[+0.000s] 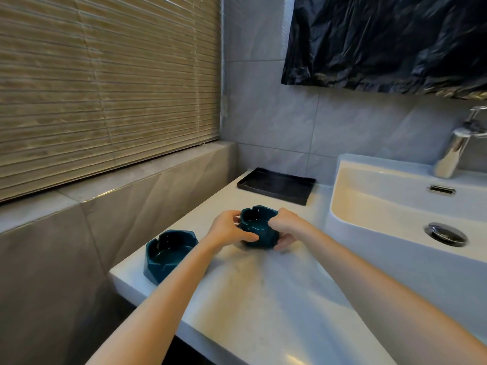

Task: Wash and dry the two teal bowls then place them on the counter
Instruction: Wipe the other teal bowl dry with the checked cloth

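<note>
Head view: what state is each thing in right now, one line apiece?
Right teal bowl: upright, gripped from both sides.
Left teal bowl: upright on the counter, untouched.
Left hand: fingers curled round the right teal bowl.
Right hand: fingers curled round the same bowl.
Black tray: flat on the counter, by the wall.
Blinds: lowered.

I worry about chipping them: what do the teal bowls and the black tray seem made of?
Held bowl and other bowl: probably glazed ceramic, possibly glass; thick faceted walls with glossy teal highlights. Tray: matte black, perhaps coated metal or plastic; thin raised rim, hardly any shine. The look leaves both open.
</note>
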`<action>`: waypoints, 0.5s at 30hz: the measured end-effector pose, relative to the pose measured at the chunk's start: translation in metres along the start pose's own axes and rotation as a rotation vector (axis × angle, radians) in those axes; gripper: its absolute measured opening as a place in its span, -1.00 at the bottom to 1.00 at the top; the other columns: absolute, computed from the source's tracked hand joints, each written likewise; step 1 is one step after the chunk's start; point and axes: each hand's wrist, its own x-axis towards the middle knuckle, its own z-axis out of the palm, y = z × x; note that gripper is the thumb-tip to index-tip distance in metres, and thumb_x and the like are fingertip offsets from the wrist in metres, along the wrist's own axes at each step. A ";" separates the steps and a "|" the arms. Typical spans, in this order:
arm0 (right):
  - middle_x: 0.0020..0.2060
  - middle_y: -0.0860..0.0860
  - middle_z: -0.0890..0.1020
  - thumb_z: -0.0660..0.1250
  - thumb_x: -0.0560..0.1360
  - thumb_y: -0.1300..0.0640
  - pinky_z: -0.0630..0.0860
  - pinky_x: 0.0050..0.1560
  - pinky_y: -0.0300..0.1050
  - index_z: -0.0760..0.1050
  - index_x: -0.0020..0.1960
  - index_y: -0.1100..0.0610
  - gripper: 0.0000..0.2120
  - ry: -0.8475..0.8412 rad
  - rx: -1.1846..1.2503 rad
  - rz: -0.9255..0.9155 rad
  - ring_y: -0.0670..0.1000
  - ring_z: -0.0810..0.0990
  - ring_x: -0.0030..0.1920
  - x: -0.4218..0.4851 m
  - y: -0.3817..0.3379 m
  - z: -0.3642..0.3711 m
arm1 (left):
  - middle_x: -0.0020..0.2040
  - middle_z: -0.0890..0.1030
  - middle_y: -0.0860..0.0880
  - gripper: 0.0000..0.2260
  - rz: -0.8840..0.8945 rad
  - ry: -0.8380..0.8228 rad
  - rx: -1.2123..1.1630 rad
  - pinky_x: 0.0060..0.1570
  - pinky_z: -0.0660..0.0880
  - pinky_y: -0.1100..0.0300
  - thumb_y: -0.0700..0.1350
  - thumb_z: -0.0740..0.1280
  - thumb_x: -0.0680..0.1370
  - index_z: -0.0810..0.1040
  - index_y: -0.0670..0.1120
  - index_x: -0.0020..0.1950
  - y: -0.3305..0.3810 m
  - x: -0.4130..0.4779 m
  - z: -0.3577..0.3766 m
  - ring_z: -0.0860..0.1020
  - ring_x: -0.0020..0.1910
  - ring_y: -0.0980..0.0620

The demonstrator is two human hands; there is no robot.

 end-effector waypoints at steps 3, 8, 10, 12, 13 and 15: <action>-0.32 0.10 0.53 0.30 0.52 0.31 0.58 0.05 -0.07 0.41 -0.10 0.28 -0.93 -0.070 -0.043 0.067 0.17 0.64 0.08 -0.003 -0.008 -0.006 | 0.15 0.62 -0.02 -0.41 0.048 0.037 -0.026 0.03 0.48 0.22 -0.14 0.58 0.28 0.53 -0.10 0.29 -0.001 0.002 0.001 0.56 0.10 0.04; 0.27 0.25 0.43 0.23 0.59 0.25 0.64 -0.09 0.04 0.02 0.47 0.25 -0.45 -0.079 0.041 0.030 0.26 0.67 -0.03 -0.006 -0.012 -0.010 | 0.18 0.61 0.00 -0.41 0.097 0.048 -0.046 0.02 0.45 0.27 -0.13 0.57 0.31 0.51 -0.09 0.31 0.001 -0.002 -0.004 0.56 0.11 0.06; 0.41 0.23 0.29 0.21 0.60 0.23 0.63 -0.06 0.08 -0.10 0.52 0.18 -0.36 -0.075 0.120 -0.013 0.25 0.67 -0.05 -0.008 -0.012 -0.017 | 0.19 0.59 0.01 -0.39 0.137 0.076 -0.065 0.05 0.44 0.28 -0.16 0.56 0.33 0.47 -0.08 0.35 0.008 -0.005 -0.009 0.55 0.16 0.05; 0.46 0.18 0.23 0.19 0.61 0.21 0.65 -0.19 0.04 -0.12 0.53 0.11 -0.37 -0.040 0.187 -0.093 0.23 0.69 -0.11 -0.012 -0.017 -0.027 | 0.18 0.59 0.01 -0.38 0.191 0.115 -0.087 0.08 0.48 0.24 -0.21 0.55 0.33 0.46 -0.08 0.36 0.022 -0.007 -0.016 0.53 0.20 0.02; 0.47 0.16 0.21 0.19 0.61 0.21 0.65 -0.26 0.00 -0.10 0.52 0.09 -0.38 -0.016 0.219 -0.141 0.23 0.69 -0.13 -0.015 -0.020 -0.034 | 0.20 0.57 0.01 -0.37 0.212 0.115 -0.097 0.13 0.49 0.19 -0.23 0.54 0.35 0.43 -0.07 0.38 0.031 -0.008 -0.020 0.51 0.23 0.01; 0.47 0.14 0.22 0.17 0.61 0.22 0.63 -0.41 -0.06 -0.08 0.50 0.10 -0.42 0.033 0.292 -0.213 0.27 0.67 -0.11 -0.023 -0.026 -0.053 | 0.28 0.50 0.05 -0.31 0.250 0.082 -0.138 0.26 0.44 0.08 -0.24 0.51 0.39 0.32 -0.04 0.46 0.052 -0.008 -0.029 0.43 0.31 0.05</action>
